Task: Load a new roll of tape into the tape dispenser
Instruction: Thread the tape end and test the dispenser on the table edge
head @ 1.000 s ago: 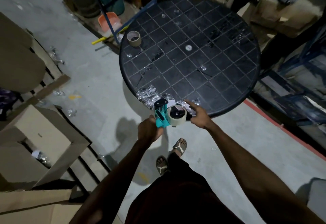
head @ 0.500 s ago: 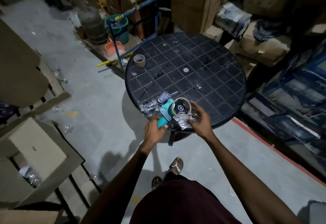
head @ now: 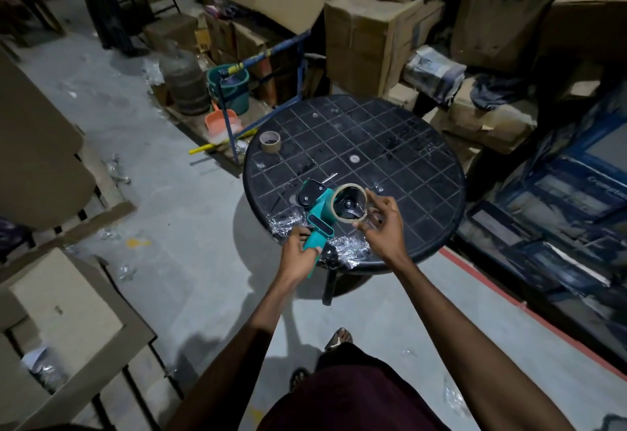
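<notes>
Left hand (head: 298, 257): grip closed around the teal handle of the tape dispenser (head: 317, 218), holding it above the near edge of the table (head: 424, 172). Right hand (head: 381, 227): fingers partly curled, thumb and fingertips at the right rim of the tape roll (head: 349, 203); contact appears to be a light pinch on the rim, though whether the pinch is fully closed cannot be told from this angle.

Head view, task items: the tape roll sits on the dispenser's black hub, its open face turned towards the camera. The dispenser's black front plate points away from the person, over the table. A second, brown roll of tape (head: 270, 141) lies flat near the far left edge of the table, well apart from both hands.

Head view, surroundings: the table is round, black and grid-patterned. Crumpled clear wrapping (head: 346, 247) lies on its near edge, just beneath the hands. Cardboard boxes (head: 366, 43) are stacked behind the table. A green bucket (head: 230, 88) and an orange dustpan (head: 222, 122) stand on the floor to the left of the table. Lighting is dim; finer detail of the dispenser is not legible.
</notes>
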Action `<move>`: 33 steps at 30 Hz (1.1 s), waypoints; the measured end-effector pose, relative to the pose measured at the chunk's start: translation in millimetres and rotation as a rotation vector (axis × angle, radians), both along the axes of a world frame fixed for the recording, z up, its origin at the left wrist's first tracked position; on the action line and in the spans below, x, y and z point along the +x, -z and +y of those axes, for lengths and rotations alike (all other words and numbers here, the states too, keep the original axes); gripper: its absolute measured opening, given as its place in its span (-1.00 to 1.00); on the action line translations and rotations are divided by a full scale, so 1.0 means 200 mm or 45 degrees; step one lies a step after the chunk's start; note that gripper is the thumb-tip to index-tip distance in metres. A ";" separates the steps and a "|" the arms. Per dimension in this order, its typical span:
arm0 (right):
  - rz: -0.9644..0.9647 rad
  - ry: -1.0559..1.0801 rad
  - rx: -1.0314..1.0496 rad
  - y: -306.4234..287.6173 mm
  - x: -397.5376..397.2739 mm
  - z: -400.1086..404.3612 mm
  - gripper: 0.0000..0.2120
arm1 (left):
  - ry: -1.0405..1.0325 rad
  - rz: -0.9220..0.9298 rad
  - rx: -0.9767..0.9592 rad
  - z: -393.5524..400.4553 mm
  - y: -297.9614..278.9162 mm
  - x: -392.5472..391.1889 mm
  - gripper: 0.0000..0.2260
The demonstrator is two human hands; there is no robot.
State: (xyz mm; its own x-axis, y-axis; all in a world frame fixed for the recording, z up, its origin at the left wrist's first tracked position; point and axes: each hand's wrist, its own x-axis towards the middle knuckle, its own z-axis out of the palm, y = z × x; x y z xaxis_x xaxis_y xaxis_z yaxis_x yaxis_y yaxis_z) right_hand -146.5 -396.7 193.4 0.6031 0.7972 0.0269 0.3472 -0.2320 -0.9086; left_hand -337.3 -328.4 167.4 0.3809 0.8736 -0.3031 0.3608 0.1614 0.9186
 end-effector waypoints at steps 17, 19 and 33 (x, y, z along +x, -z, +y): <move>-0.240 0.047 0.090 -0.02 0.21 0.49 -0.25 | 0.094 0.075 0.178 0.55 -0.11 0.25 -0.71; -0.227 0.054 0.090 0.01 0.25 0.60 -0.24 | 0.094 0.103 0.193 0.66 -0.11 0.29 -0.72; -0.083 0.073 -0.061 0.26 0.58 1.09 -0.05 | 0.363 0.287 0.072 1.23 0.13 0.64 -0.66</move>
